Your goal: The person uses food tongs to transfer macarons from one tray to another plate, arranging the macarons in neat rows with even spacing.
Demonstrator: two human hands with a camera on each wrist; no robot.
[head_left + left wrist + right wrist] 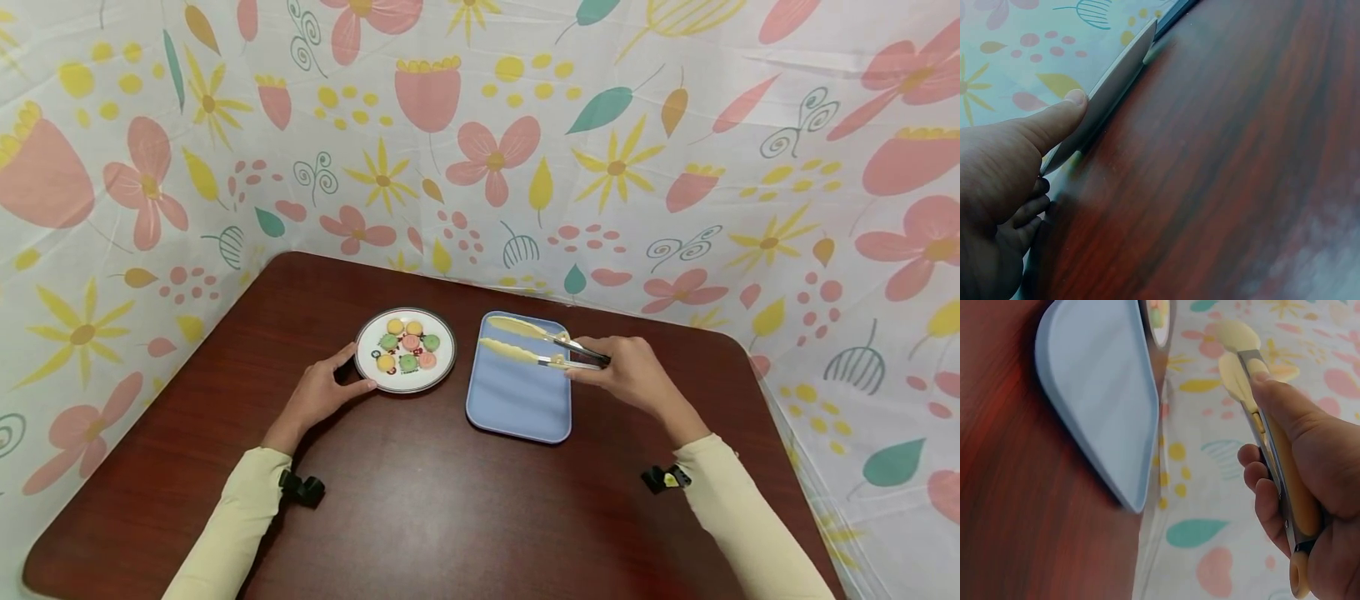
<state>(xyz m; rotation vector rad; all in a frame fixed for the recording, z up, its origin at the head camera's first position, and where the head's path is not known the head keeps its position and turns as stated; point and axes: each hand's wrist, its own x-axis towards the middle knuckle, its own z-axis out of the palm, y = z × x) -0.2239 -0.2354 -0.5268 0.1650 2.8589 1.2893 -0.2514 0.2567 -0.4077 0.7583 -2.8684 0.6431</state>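
Note:
My left hand (pixel 321 390) holds the left rim of a round white plate (pixel 367 367); in the left wrist view the thumb lies on the rim (pixel 1113 84) and the fingers curl below it. Several small round yellow, green and pink macaron-like sweets (pixel 411 342) lie on the plate. My right hand (pixel 628 367) grips the handles of kitchen tongs (pixel 555 360) with cream scalloped tips and metal arms. The tips are apart, point left above a blue rectangular tray (pixel 517 408), and hold nothing. In the right wrist view the thumb presses one tong arm (pixel 1294 469) and the fingers wrap the other.
A dark reddish-brown wooden table (pixel 420 517) with rounded corners carries the plate and tray side by side. A white cloth with flower and leaf prints (pixel 480 100) stands behind and beside the table. Both wrists wear small black camera mounts (pixel 303 489).

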